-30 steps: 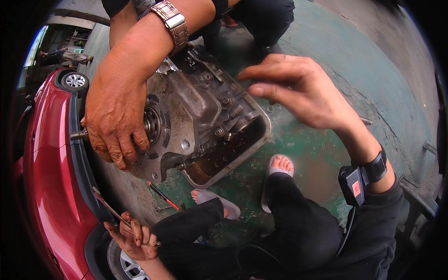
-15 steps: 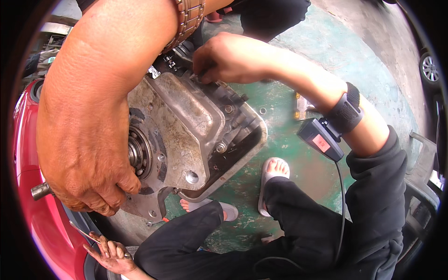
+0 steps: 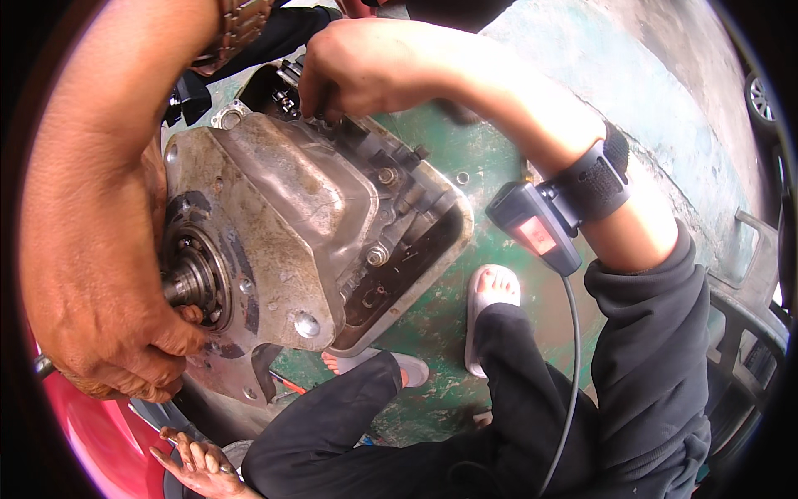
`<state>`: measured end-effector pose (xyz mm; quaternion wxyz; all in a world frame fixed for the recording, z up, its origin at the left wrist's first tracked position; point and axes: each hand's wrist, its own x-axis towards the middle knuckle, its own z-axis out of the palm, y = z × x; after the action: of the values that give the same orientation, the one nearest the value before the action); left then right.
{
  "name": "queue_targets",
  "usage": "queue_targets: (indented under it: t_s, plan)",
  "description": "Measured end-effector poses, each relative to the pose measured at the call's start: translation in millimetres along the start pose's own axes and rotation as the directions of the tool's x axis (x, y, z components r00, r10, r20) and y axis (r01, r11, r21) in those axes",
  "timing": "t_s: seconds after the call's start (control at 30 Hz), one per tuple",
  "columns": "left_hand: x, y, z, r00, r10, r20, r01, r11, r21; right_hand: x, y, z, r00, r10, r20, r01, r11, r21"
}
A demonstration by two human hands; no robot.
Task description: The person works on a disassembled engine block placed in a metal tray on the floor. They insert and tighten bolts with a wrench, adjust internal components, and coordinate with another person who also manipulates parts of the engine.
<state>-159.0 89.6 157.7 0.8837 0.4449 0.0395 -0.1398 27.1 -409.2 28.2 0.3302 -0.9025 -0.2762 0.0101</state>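
Observation:
A metal gearbox-like housing (image 3: 299, 204) with bolts, a round bearing (image 3: 195, 279) and an oil-stained pan (image 3: 424, 266) fills the middle. My right hand (image 3: 349, 71) reaches over its upper part, fingers curled down among metal fittings, their tips hidden. My left hand (image 3: 199, 466) is low at the left, fingers partly curled, palm dirty; what it holds is unclear. Another person's large hand (image 3: 104, 299), with a metal watchband on the wrist, grips the housing's left side beside the bearing, over a shaft end (image 3: 46, 366).
A red car (image 3: 91, 432) stands along the left. A grey stool-like frame (image 3: 748, 349) is at the right, a car wheel (image 3: 756, 100) beyond. A small ring (image 3: 462, 178) and a red-handled tool (image 3: 287, 382) lie on the green floor (image 3: 540, 324). My sandalled feet are below the housing.
My right hand has moved up and left onto the housing's upper part. The other person's hand moved left and down. The thin rod earlier in my left hand is no longer clearly visible.

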Motion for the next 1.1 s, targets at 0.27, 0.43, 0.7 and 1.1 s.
queue_targets:
  t_s: [0.27,0.43,0.7,1.1]
  plan:
    - [-13.6,7.2,-8.9,0.992,0.01,-0.129,-0.009,1.0,0.009,-3.9,-5.9,9.1,0.996,-0.012,-0.087,-0.002,0.988,-0.157]
    - [-18.0,6.4,-9.9,0.995,-0.02,-0.101,0.018,1.0,-0.024,-0.1,-7.7,16.8,0.992,-0.004,-0.126,-0.026,0.973,-0.231]
    - [-16.5,4.2,-22.8,0.95,-0.049,-0.31,0.035,0.998,-0.05,-7.0,-5.8,21.8,0.988,-0.049,-0.148,0.017,0.978,-0.21]
    - [-16.3,3.4,-31.7,0.948,-0.044,-0.315,0.033,0.999,-0.038,-20.6,4.6,22.6,0.986,-0.004,-0.168,-0.006,0.998,-0.061]
